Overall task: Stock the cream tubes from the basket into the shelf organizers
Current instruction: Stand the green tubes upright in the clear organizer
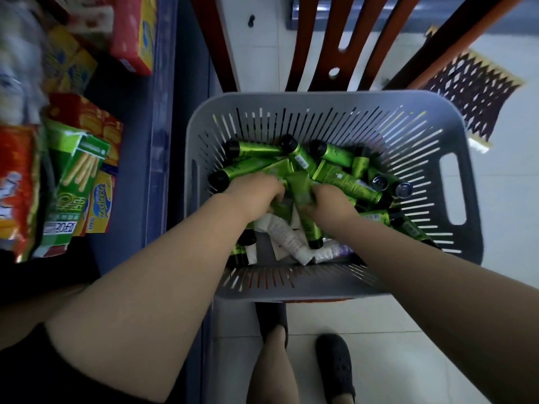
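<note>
Seen from above, a grey slotted basket [326, 100] sits on the floor just right of a blue shelf edge [159, 141], with snack boxes [78, 182] stacked on the shelf to the left. Both hands reach down into the basket's middle. The left hand [253, 191] and the right hand [329, 202] are curled around a bundle of green tubes [294, 182] held between them, its long axis running roughly away from the person. More green tubes lie criss-crossed towards the far wall, black caps pointing mostly left and away; white tubes [284, 231] lie under the wrists, near the close wall. Both hands are equally near. Open room is straight up; no organizers are in view.
</note>
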Available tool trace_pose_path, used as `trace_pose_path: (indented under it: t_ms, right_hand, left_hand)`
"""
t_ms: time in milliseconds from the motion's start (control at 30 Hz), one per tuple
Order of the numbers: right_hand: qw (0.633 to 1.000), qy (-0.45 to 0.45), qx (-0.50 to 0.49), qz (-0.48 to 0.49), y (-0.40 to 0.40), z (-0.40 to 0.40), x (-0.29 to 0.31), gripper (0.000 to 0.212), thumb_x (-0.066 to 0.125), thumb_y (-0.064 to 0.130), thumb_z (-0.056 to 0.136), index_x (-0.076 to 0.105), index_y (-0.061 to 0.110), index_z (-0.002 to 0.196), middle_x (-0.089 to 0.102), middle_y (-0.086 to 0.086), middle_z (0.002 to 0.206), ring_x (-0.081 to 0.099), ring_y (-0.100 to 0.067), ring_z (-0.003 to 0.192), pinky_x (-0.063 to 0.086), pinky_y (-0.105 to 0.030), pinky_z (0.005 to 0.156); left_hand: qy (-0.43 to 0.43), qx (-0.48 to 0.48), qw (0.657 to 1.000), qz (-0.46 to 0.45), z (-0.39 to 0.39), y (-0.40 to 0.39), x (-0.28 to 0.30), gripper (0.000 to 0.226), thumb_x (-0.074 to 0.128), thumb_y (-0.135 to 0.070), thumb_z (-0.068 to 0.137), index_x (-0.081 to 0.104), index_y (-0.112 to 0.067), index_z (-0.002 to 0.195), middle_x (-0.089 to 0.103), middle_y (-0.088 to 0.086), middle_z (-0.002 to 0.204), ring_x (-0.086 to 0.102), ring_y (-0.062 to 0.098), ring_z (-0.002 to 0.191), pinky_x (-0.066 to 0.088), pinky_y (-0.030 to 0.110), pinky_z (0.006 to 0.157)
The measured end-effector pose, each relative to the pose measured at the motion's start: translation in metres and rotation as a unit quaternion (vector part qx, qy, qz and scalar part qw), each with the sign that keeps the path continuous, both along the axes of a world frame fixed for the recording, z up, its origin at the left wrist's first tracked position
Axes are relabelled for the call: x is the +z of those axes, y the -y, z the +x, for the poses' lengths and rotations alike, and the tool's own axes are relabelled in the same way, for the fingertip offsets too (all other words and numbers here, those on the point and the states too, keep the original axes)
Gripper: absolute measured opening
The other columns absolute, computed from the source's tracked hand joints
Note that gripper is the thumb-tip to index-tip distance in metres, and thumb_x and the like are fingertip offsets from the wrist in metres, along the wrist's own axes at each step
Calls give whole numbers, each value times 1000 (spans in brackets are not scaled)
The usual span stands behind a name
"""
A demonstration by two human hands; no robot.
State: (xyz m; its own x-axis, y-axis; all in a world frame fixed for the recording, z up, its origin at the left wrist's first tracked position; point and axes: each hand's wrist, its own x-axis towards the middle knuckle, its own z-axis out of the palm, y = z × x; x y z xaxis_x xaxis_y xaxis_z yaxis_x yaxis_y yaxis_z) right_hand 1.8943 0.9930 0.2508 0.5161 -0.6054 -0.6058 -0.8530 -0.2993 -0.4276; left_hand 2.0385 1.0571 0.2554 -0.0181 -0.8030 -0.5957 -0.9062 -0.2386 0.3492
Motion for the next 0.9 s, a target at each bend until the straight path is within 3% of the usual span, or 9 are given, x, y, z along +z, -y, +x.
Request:
trace_pose_path:
  t_ms: [67,167,233,300,400,600,633,800,900]
  right_hand:
    - [998,48,-39,10,5,-4,24,18,60,19,89,57,5,100,52,-5,82,49,-21,80,34,-24,62]
    - [983,132,-116,53,13,-9,64,21,60,18,89,58,4,105,57,-6,86,52,-22,79,39,-25,65]
    - [965,197,-157,75,16,-12,97,24,61,16,89,59,4,110,62,-7,93,57,-24,84,44,-28,70]
    - [943,258,-186,97,16,-14,133,20,60,15,89,59,8,108,62,-1,90,58,-17,81,46,-21,65]
    - [915,329,-201,116,11,-17,188,15,59,13,89,57,13,105,60,3,86,57,-8,75,45,-9,58]
    - [890,419,-147,106,-2,-28,300,10,58,13,90,57,20,98,63,0,95,61,-17,89,49,-30,82]
    - [888,428,-133,104,-5,-31,319,10,59,14,90,58,23,95,64,-2,98,61,-20,92,49,-33,85]
    - [857,495,-87,112,-25,-47,418,15,58,8,89,60,23,92,66,-3,95,62,-20,91,50,-40,90]
    - [837,533,-55,110,-41,-55,477,14,58,8,89,60,21,94,66,-6,102,62,-25,99,49,-41,94]
  left_hand:
    - [-53,102,992,-42,1,-3,19,30,63,-13,85,61,-14,114,57,5,114,54,25,104,43,31,82]
    - [-166,289,939,-92,2,-6,57,13,72,-14,79,59,-14,81,54,-4,79,54,16,81,40,19,61]
    - [-259,398,875,-98,0,-9,87,13,71,-11,80,60,-10,86,55,-2,80,54,14,80,43,16,60]
    - [-341,494,793,-106,-5,-12,120,25,68,-10,83,59,-7,106,58,3,98,58,19,94,53,26,70]
    - [-411,551,708,-162,-14,-16,175,20,63,-6,86,56,-12,104,59,1,98,59,17,94,54,30,72]
    - [-410,548,675,-277,-32,-29,298,11,59,-11,90,59,-10,100,59,6,102,61,20,95,57,35,70]
    - [-408,544,669,-299,-36,-34,320,3,58,-11,90,59,-14,92,60,1,92,62,15,85,57,32,65]
    - [-377,513,659,-402,-59,-67,429,26,55,-10,92,47,-19,69,51,-16,45,52,-3,44,52,22,49]
    - [-338,508,649,-455,-69,-94,485,20,59,-14,90,47,-17,75,49,0,70,52,13,69,52,23,53]
